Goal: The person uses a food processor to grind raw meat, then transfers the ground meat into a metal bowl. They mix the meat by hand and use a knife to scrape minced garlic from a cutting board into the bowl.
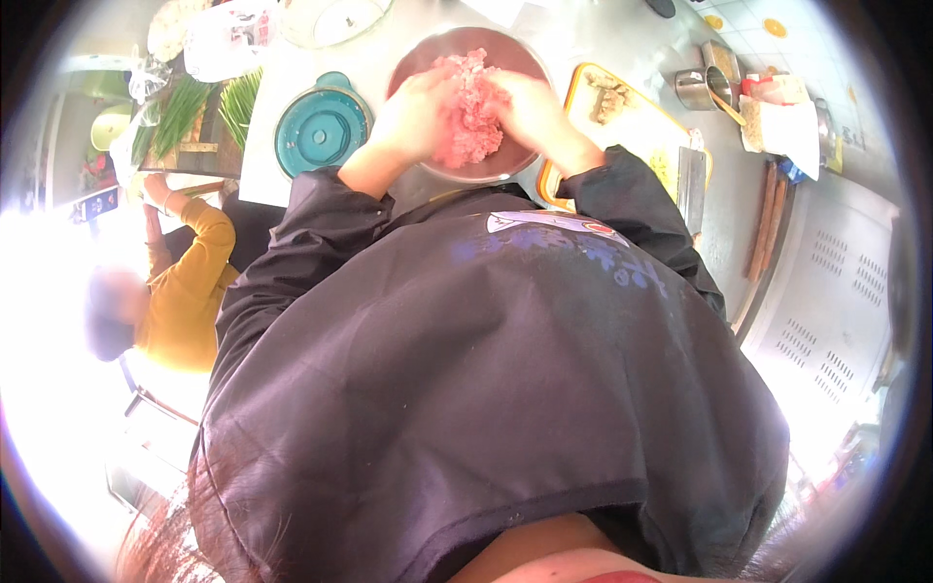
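A mass of pink minced meat (470, 116) fills the middle of a round metal bowl (503, 173) in front of me. My left hand (415, 113) presses into the meat from the left, its fingers blurred and partly buried. From the right side of the bowl, my right hand (528, 109) grips the same mass, with bits of mince stuck to its fingers. The meat is held between both hands, and their fingertips are mostly hidden in it. Left of the bowl lies a teal round lid (321, 132) with a tab.
On the right, an orange-rimmed cutting board (576, 120) bears ginger-like pieces (609, 98) and a cleaver (689, 182). Beyond it stands a metal pot (696, 89) with a wooden-handled utensil. Green chives (182, 109) lie at left, near a seated person in a yellow top (182, 313).
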A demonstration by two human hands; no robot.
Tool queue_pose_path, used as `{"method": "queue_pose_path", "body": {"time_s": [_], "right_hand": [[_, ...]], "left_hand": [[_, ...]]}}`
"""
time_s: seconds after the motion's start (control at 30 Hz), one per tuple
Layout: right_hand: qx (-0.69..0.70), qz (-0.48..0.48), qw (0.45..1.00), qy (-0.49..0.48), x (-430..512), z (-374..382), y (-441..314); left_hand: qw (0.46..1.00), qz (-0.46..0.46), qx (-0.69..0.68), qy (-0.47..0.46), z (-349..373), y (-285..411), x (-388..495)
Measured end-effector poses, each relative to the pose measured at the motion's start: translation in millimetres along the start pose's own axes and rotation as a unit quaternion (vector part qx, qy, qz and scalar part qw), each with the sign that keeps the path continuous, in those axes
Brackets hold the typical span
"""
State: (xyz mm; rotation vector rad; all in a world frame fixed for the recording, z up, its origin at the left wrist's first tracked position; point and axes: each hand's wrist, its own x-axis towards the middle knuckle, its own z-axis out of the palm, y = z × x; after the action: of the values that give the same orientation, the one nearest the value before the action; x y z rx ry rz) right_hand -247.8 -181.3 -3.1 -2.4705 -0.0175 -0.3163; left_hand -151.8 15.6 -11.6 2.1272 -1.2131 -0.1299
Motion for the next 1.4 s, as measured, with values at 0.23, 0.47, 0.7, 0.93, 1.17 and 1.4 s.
{"method": "queue_pose_path", "body": {"time_s": [0.23,0.47,0.7,0.93,1.17,1.4], "right_hand": [[-0.023,0.022,0.983,-0.181,-2.3,2.2,7.6],[-0.05,0.093,0.994,-0.04,43.7,23.7,33.3],[0.176,0.198,0.964,-0.027,40.7,5.6,40.7],[0.442,0.361,0.82,-0.036,30.9,-26.4,-14.0],[0.448,0.372,0.813,-0.012,22.4,-24.1,-27.2],[0.564,0.354,0.745,0.027,14.3,-14.0,-10.9]], "left_hand": [[0.978,0.014,0.141,-0.15,-5.4,12.6,2.3],[0.973,-0.021,0.139,-0.182,10.8,1.6,1.7],[0.997,-0.056,0.005,-0.056,-8.6,6.1,-4.5],[0.898,-0.197,-0.393,0.025,2.2,20.4,35.9],[0.913,-0.227,-0.336,-0.029,-0.7,22.2,40.4],[0.954,-0.189,-0.223,-0.062,-15.7,12.1,30.1]]}}
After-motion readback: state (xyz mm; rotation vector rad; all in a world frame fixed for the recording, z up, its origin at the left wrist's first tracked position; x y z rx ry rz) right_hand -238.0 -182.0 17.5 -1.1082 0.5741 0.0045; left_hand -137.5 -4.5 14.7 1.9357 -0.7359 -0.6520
